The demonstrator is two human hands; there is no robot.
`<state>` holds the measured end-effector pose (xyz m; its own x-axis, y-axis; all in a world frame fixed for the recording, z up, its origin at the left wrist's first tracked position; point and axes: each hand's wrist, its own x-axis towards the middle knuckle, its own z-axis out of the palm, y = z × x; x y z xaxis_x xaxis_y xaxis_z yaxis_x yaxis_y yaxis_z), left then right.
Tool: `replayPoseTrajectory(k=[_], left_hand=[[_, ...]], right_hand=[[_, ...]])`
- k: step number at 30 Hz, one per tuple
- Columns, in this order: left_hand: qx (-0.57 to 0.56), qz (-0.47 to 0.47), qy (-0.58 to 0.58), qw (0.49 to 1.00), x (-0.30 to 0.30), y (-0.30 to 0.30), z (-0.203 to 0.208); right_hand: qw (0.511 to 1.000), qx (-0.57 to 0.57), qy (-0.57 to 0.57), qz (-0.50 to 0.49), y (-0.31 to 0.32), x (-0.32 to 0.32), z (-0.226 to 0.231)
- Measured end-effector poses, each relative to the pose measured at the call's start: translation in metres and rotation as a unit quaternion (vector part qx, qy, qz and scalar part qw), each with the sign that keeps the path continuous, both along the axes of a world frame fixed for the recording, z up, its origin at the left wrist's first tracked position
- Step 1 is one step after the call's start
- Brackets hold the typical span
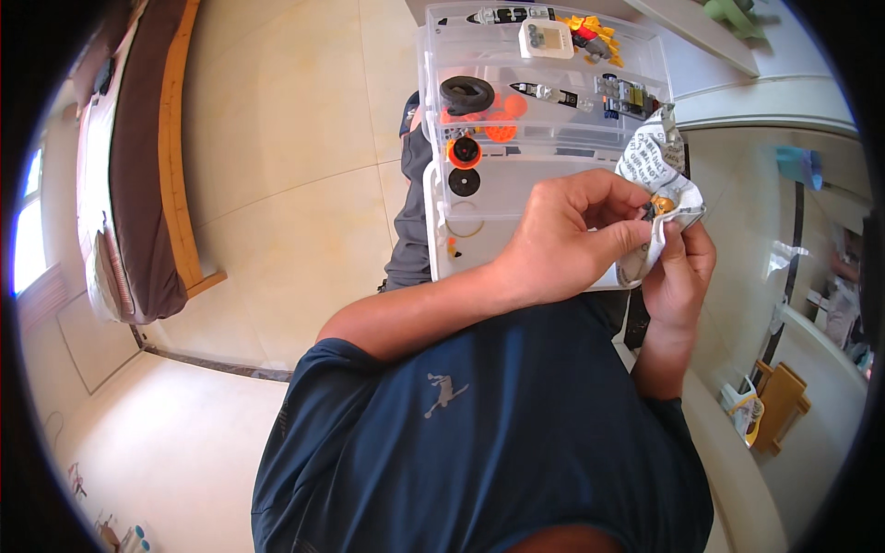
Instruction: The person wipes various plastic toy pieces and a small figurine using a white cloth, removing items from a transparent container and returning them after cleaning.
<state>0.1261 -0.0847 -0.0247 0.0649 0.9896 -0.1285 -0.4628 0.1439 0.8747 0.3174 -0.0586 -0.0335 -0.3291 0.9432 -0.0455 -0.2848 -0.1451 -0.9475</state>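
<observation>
A white soft bag or wrapper (651,158) with grey print stands crumpled before me on the right. My right hand (680,272) is closed on its near edge from below. My left hand (579,230) reaches across to its opening, with thumb and forefinger pinched together on a small dark and gold piece (662,205). That piece sits at the mouth of the bag, and its kind cannot be made out. Beneath both hands is the near part of a clear plastic container (516,166), partly hidden by my left hand and forearm.
On the container lie a black tyre-like ring (466,95), orange round parts (501,127), a black disc (464,182), a small toy ship (553,95), a brick-built model (627,97) and a white square device (546,39). A wooden-framed bed (175,157) stands at the left.
</observation>
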Motion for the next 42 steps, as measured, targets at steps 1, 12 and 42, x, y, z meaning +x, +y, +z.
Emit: replayPoseTrajectory(k=[1,12,42], left_hand=[[0.0,-0.001,0.001,1.0,-0.001,-0.001,0.001],[0.0,0.006,-0.092,0.996,-0.006,-0.003,0.0],[-0.036,-0.101,-0.194,0.975,-0.013,-0.008,-0.009]], right_hand=[[1.0,0.016,-0.02,-0.016,-0.002,-0.003,-0.001],[0.998,-0.006,-0.008,-0.069,0.002,-0.013,-0.001],[0.98,0.132,-0.061,-0.139,-0.006,-0.018,0.001]])
